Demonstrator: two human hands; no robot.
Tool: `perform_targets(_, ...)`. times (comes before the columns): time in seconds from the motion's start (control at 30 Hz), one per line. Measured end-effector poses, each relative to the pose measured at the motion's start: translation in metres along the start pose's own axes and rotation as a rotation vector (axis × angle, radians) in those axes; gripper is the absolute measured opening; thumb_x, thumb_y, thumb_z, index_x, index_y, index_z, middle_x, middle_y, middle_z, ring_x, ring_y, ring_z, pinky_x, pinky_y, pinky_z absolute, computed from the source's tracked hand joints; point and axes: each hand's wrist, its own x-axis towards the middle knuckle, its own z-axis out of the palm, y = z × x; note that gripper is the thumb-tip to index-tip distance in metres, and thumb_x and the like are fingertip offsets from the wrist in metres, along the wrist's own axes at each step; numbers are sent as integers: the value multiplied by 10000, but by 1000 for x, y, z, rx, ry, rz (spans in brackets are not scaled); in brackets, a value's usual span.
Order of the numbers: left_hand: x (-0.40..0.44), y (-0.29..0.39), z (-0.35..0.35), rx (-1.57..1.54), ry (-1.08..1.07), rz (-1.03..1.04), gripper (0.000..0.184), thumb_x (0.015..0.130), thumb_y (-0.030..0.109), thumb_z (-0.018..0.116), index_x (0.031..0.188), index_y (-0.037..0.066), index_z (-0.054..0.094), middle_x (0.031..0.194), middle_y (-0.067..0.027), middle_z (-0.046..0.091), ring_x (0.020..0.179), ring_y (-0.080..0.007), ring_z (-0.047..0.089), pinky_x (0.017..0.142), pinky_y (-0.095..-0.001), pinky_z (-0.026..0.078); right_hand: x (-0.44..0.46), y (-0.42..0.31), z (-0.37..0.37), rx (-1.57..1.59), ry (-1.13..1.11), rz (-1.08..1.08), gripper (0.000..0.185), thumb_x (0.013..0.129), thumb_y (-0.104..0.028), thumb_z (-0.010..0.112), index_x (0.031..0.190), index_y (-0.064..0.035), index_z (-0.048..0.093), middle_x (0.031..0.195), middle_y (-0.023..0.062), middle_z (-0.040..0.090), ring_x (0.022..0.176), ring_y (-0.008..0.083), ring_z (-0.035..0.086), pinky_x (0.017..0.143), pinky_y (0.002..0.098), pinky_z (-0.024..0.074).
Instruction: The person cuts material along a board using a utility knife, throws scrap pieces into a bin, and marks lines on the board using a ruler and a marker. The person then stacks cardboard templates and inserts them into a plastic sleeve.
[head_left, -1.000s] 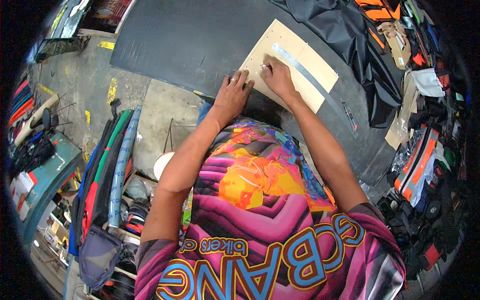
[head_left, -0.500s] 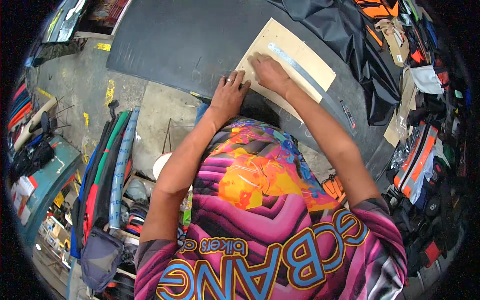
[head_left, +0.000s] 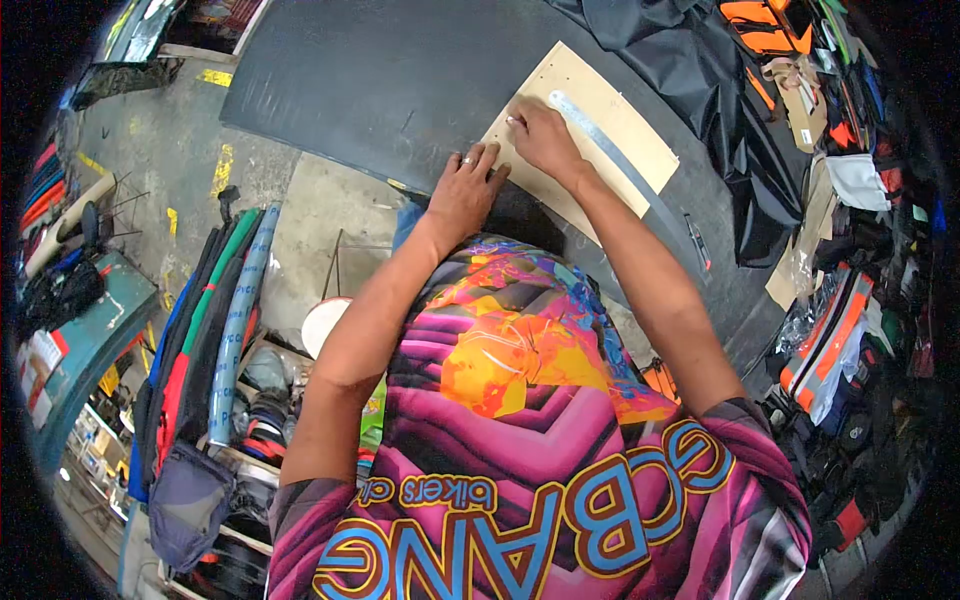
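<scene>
Right fingers (head_left: 524, 112) curl closed over the board (head_left: 600, 115); left fingers (head_left: 470, 170) spread slightly.

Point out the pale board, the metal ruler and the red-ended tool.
Pale board (head_left: 629, 130), head view: bare face beside ruler.
Metal ruler (head_left: 601, 141), head view: stretch over the board.
Red-ended tool (head_left: 697, 240), head view: middle of shaft.

The board (head_left: 635, 135) is lying on the table (head_left: 320, 80), under my right hand (head_left: 543, 140). My left hand (head_left: 467, 190) is resting at the table's near edge, beside the board's left corner. Just right of my right hand, the ruler (head_left: 600, 139) is lying across the board and running off its near side onto the table. Right of the ruler's near end, a tool (head_left: 697, 243) is lying on the table. Farther right, fabric (head_left: 690, 90) is bunching. Rolls (head_left: 240, 320) are leaning left of and behind my left hand.
</scene>
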Motion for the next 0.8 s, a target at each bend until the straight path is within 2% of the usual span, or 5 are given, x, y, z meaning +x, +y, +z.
perform_targets(0.27, 0, 0, 6, 2, 32, 11, 526, 883, 137, 588, 1408, 125, 568, 1551, -184, 403, 1462, -353, 364, 1145, -547, 370, 6, -14, -6, -174, -94, -58, 209, 870, -73, 605, 1050, 23, 648, 1101, 254, 672, 1100, 434, 624, 963, 490, 508)
perform_targets(0.33, -1, 0, 5, 43, 85, 23, 470, 890, 173, 601, 1354, 105, 628, 1503, -162, 453, 1417, -328, 403, 1116, -520, 383, 10, -22, -14, -358, -232, -161, 226, 840, -48, 613, 1053, 24, 631, 1055, 239, 672, 1057, 421, 645, 935, 476, 529)
perform_targets(0.47, 2, 0, 4, 59, 68, 35, 465, 892, 178, 598, 1350, 106, 631, 1499, -161, 458, 1414, -328, 407, 1105, -512, 390, 13, -9, -6, -418, -203, -304, 236, 835, -70, 623, 1055, 14, 628, 1021, 247, 682, 989, 421, 661, 895, 491, 537)
perform_targets(0.63, -2, 0, 3, 35, 114, 31, 438, 895, 179, 592, 1324, 109, 645, 1477, -159, 474, 1404, -319, 417, 1094, -505, 396, 8, -11, 8, -146, 38, -37, 162, 878, -89, 589, 984, 26, 633, 982, 262, 675, 947, 443, 663, 847, 521, 527)
perform_targets(0.8, 0, 1, 5, -11, 56, 1, 477, 894, 141, 573, 1369, 108, 605, 1525, -184, 429, 1436, -356, 399, 1132, -546, 391, -3, -17, 4, 40, 74, 42, 163, 899, -116, 592, 957, 31, 631, 939, 274, 672, 928, 455, 661, 833, 514, 516)
